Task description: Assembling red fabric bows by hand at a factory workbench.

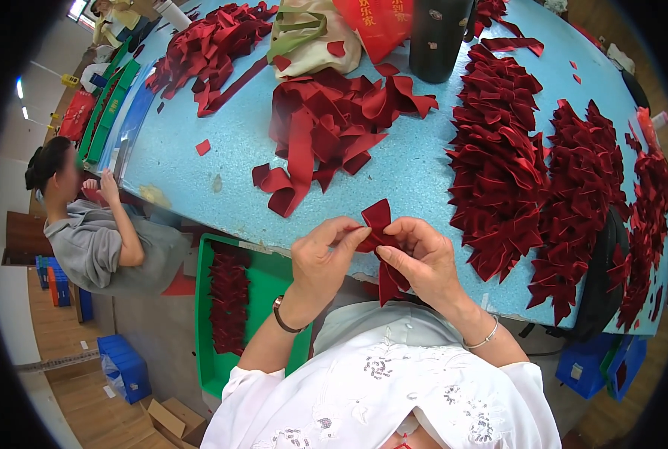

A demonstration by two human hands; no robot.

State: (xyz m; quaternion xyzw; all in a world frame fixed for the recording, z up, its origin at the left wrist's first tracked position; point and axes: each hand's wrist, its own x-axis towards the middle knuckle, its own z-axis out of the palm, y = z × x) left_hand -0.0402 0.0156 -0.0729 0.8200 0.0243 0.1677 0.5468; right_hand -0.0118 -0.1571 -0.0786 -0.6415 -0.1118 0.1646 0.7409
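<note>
In the head view, your left hand [326,254] pinches the left side of a dark red velvet ribbon bow [377,215] between thumb and forefinger. Your right hand [421,260] closes thumb and fingers on the same bow from the right, so both grips are shut on it and the fingertips nearly meet at its middle. One pointed flap stands up above your fingertips, between the two hands; another length hangs below your right thumb. You have the bow at the near edge of the blue table [233,161], in front of your white top [394,374].

Beyond your hands lies a loose heap of red ribbon strips [326,123]. To the right of your right hand, a long stack of red ribbon pieces [495,161] runs away from you, with further stacks beside it. Below and left of your left hand, a green bin [263,299] holds a row of similar pieces [229,299]. A dark tumbler [433,41] stands past the heap.
</note>
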